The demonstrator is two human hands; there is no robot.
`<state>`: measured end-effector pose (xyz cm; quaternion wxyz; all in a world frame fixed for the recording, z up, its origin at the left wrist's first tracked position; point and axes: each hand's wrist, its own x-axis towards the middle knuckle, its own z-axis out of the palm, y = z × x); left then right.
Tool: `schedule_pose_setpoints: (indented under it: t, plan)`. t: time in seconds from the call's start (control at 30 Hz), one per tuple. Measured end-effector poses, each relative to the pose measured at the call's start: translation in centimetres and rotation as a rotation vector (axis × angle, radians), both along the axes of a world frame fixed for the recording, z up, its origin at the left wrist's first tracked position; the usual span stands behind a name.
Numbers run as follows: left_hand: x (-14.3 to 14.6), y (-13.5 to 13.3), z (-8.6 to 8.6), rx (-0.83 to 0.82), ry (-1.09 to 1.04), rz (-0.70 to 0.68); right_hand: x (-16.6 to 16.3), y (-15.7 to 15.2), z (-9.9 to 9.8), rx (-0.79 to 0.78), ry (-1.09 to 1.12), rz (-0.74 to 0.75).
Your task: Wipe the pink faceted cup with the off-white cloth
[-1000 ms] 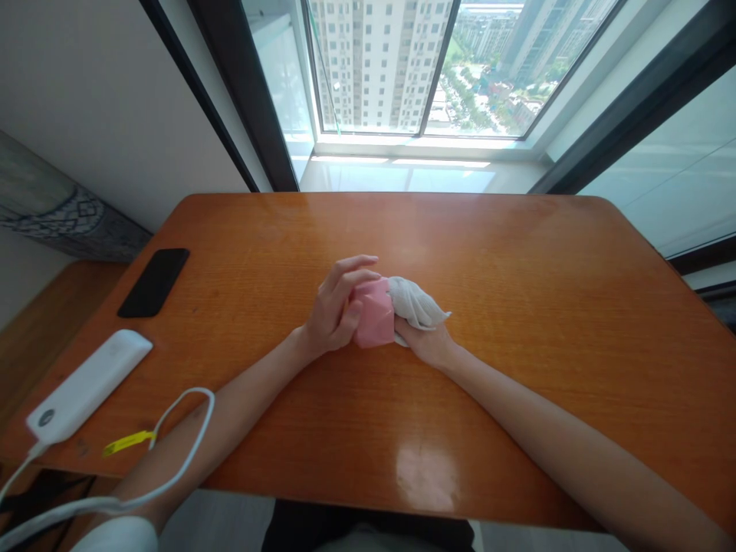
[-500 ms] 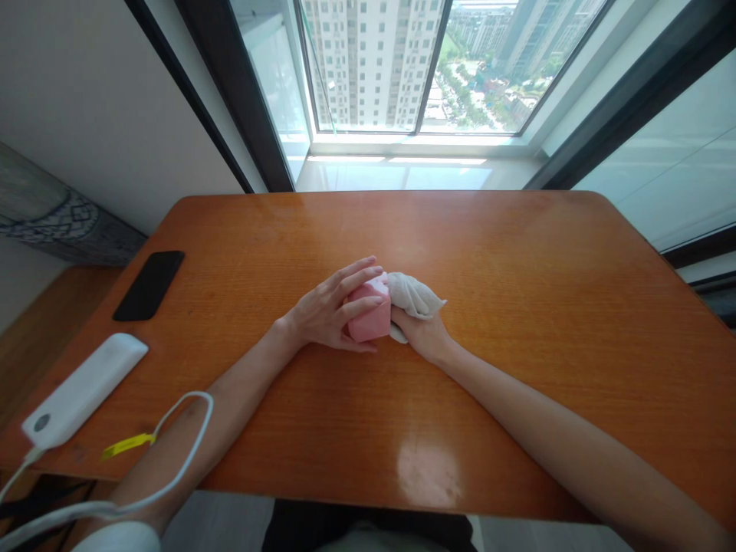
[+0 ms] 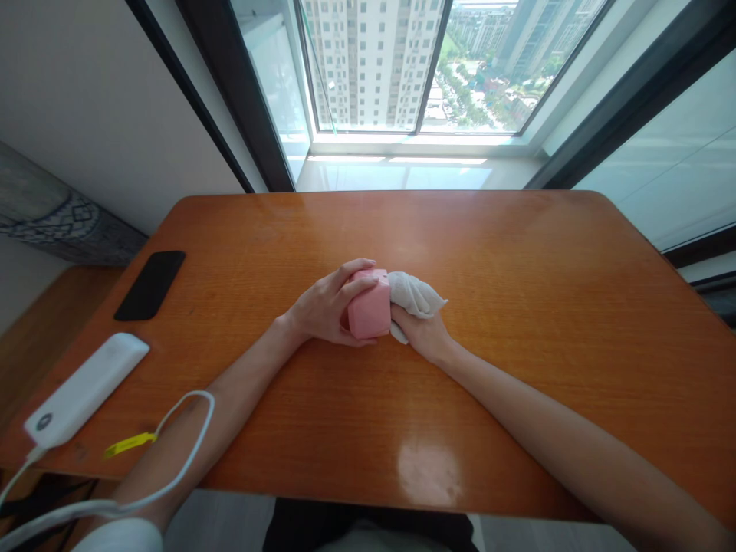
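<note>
A small pink box [image 3: 369,310] stands at the middle of the orange wooden table [image 3: 517,307]. My left hand [image 3: 325,307] is wrapped round its left side, fingers curled over the top edge and thumb beneath. My right hand [image 3: 424,331] lies just right of the box and grips a crumpled white cloth [image 3: 414,295], which presses against the box's right face. The fingers of my right hand are mostly hidden under the cloth.
A black phone [image 3: 150,284] lies flat near the table's left edge. A white power bank [image 3: 86,388] with a white cable [image 3: 172,452] and a yellow tag [image 3: 129,442] sits at the front left corner. Large windows lie beyond the far edge.
My left hand has gone from raised fingers, to flat over the box, to gripping its side. The pink box has turned slightly. My right hand and the cloth have barely moved.
</note>
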<state>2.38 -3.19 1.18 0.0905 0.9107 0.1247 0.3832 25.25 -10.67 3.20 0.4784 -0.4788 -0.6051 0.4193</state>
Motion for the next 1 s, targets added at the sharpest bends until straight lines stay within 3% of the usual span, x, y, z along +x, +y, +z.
schedule_pose_setpoints:
  t: [0.27,0.57,1.0]
  plan:
    - [0.6,-0.6,0.9,-0.231,-0.073,-0.037,-0.1,-0.2,0.3,0.019,-0.005,-0.009]
    - [0.4,-0.9,0.9,-0.65,-0.045,-0.022,0.1,-0.5,0.2,-0.063,-0.058,-0.023]
    - [1.0,-1.5,2.9,-0.846,-0.028,0.053,0.0,-0.4,0.1,-0.004,-0.045,-0.026]
